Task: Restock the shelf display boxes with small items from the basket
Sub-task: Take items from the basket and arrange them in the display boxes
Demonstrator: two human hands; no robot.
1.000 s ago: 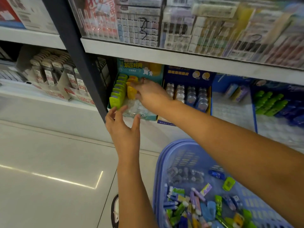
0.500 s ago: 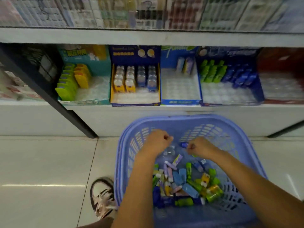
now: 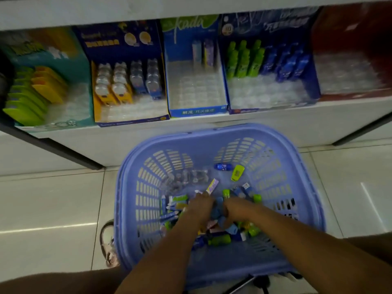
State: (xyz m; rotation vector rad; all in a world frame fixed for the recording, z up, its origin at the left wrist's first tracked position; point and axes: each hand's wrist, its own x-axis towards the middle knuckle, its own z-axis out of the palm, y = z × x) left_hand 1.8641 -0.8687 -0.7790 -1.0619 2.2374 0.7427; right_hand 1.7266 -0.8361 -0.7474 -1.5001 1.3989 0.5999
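Both my hands are down in the lavender plastic basket (image 3: 212,132), which sits on the tiled floor (image 3: 53,198) just in front of the bottom shelf (image 3: 297,117). My left hand (image 3: 200,206) and right hand (image 3: 237,209) lie close together on the heap of small items (image 3: 218,239) in green, blue, yellow and pink. The fingers of both curl down into the pile, and I cannot tell whether either holds anything.

A purple-and-yellow stick (image 3: 212,186) lies just past my left fingertips. Farther back on the basket floor are a blue capsule-shaped piece (image 3: 222,167) and a yellow-green one (image 3: 237,172), with a cluster of clear pieces (image 3: 184,179) to their left.

Five display boxes stand side by side on the shelf above:
- The teal box (image 3: 70,66) holds green and yellow pieces at its left side.
- The dark-blue box (image 3: 118,39) holds four rows of clear-topped pieces.
- The blue "kada" box (image 3: 186,39) holds only two pieces, at the back.
- The navy box (image 3: 265,24) holds green and blue pieces at the back.
- The red box (image 3: 350,39) shows only its clear tray.

A shoe (image 3: 108,242) shows beside the basket's left wall.
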